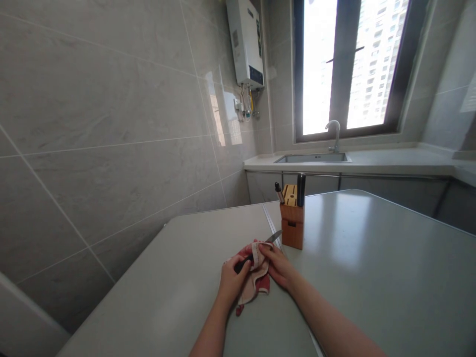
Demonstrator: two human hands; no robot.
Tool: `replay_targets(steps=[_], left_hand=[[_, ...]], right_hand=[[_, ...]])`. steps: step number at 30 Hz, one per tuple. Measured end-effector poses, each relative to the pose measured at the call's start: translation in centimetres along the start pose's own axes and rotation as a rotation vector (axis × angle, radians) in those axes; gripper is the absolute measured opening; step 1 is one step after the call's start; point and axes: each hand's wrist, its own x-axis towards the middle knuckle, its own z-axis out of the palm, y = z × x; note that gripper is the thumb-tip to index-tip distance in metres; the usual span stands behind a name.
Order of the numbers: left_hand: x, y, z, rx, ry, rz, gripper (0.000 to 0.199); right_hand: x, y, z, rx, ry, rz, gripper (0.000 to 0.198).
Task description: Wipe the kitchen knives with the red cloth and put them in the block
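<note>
A knife (274, 236) with a black handle lies across my hands over the table, its blade tip pointing away toward the right. My left hand (233, 275) is closed around the handle. Folded over part of the blade is a red and pale pink cloth (256, 277), which my right hand (278, 264) grips from the right side. The cloth's lower end hangs down near the tabletop. Just beyond the blade tip stands a wooden knife block (292, 225), upright, with a black-handled knife (301, 189) and a slimmer dark-tipped handle (278, 192) in its slots.
The pale table (193, 263) has a seam running through it. A counter (390, 161) with a sink (312, 158) and faucet (336, 136) stands beyond, under a window. A tiled wall (111, 99) rises at the left, with a water heater (246, 44) mounted in the corner.
</note>
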Motion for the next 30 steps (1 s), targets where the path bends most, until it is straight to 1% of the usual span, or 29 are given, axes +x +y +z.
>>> replay_targets(steps=[19,24,30], left_hand=[[0.03,0.27,-0.08,-0.097,0.042,-0.059,0.033],[-0.01,0.12,-0.22,-0.085,0.067,-0.074,0.036],[0.07,-0.39,-0.2,-0.085,0.09,-0.073,0.035]], right_hand=[[0.27,0.08,-0.19,0.013,-0.004,-0.003,0.043],[0.15,-0.08,-0.02,0.017,-0.001,-0.005,0.04],[0.15,-0.31,0.13,0.04,0.035,-0.05,0.036]])
